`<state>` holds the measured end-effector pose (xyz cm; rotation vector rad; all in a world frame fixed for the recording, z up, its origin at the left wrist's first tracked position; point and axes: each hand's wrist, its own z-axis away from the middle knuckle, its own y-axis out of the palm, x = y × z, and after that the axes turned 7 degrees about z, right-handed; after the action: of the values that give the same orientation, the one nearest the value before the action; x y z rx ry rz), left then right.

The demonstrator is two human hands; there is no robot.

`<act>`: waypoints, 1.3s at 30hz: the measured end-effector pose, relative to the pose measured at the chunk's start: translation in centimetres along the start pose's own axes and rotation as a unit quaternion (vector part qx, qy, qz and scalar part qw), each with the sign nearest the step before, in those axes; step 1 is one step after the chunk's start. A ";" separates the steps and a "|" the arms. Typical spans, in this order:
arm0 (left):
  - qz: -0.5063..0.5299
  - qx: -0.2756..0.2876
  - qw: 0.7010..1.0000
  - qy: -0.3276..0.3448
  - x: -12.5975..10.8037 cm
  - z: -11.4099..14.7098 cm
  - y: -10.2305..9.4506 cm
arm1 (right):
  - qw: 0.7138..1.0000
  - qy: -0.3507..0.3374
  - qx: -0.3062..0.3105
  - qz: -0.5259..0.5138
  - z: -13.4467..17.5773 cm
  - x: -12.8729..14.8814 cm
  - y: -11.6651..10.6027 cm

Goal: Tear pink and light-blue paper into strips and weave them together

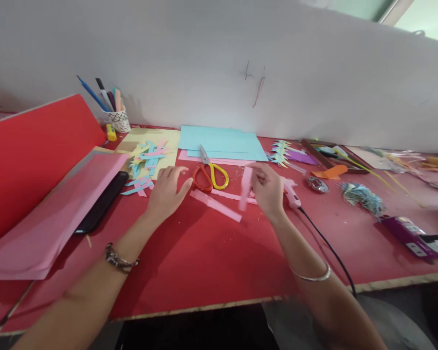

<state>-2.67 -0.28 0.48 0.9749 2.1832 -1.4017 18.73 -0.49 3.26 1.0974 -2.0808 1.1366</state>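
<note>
Between the thumb and fingers of my right hand (266, 187) hangs a pink paper strip (246, 187), slightly blurred. My left hand (168, 191) is empty, its fingers apart, just left of the scissors (219, 176) with one red and one yellow handle. More pink paper strips (219, 206) lie on the red table between my hands. To the left of my left hand is a pile of cut blue, pink and yellow paper pieces (151, 156). A pink glue gun (292, 194) with a black cord lies beside my right wrist.
Blue paper sheets (219, 138) lie at the back by the wall. Pink sheets (58, 209) and a black phone (104, 204) are at left, near a pen cup (119, 120). At right are a steel dish (317, 184), a yarn-like bundle (363, 197) and a purple power strip (409, 236).
</note>
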 end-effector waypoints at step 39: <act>0.484 0.438 0.695 -0.302 -4.1 1.9 0.9 | 0.922 -0.200 0.110 0.311 1.3 -0.8 0.3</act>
<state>0.66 -3.16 1.66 1.3485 0.2406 -1.7304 18.83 -1.22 1.88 0.8234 -2.8016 1.5745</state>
